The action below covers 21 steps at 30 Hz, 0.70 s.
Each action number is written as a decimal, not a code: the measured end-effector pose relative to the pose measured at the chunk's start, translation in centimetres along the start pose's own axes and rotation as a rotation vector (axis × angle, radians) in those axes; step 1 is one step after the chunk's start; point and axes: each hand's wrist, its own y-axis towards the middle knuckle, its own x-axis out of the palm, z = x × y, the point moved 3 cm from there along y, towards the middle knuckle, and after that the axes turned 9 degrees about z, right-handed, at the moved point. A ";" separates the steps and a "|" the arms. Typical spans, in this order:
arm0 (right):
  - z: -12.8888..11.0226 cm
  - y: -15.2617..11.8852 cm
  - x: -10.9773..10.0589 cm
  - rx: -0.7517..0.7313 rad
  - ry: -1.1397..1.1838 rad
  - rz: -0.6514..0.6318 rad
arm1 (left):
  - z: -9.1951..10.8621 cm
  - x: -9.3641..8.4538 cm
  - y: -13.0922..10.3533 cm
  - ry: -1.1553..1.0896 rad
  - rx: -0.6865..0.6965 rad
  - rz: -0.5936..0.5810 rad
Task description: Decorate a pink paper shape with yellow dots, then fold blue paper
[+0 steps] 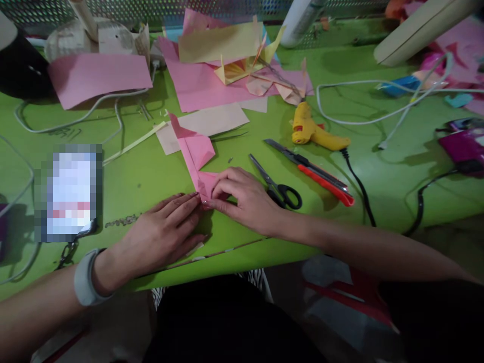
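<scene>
A folded pink paper (193,151) lies on the green table, its narrow end pointing up and left and a flap standing out on its right. My left hand (162,229) rests flat, fingers spread a little, with the fingertips touching the paper's lower left edge. At the lower right end of the paper, my right hand (245,199) pinches it between thumb and fingers. Part of the paper there is hidden by the fingers. Black-handled scissors (280,189) lie just to the right of my right hand.
A red utility knife (321,184) and a yellow glue gun (315,130) with a black cord lie to the right. A phone (70,194) is at the left. Pink sheets (189,91), white cables and a cardboard tube (419,35) occupy the back.
</scene>
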 end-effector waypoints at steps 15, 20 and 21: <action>0.1 0.2 -0.6 0.014 0.166 -0.083 | -1.4 -0.7 -0.3 -0.221 -0.431 0.205; 0.1 -0.3 -1.1 -0.069 0.175 -0.058 | -1.3 0.5 0.3 -0.447 -0.428 0.088; 0.0 -0.4 -1.1 -0.096 0.157 -0.053 | -1.3 0.7 0.5 -0.453 -0.428 0.079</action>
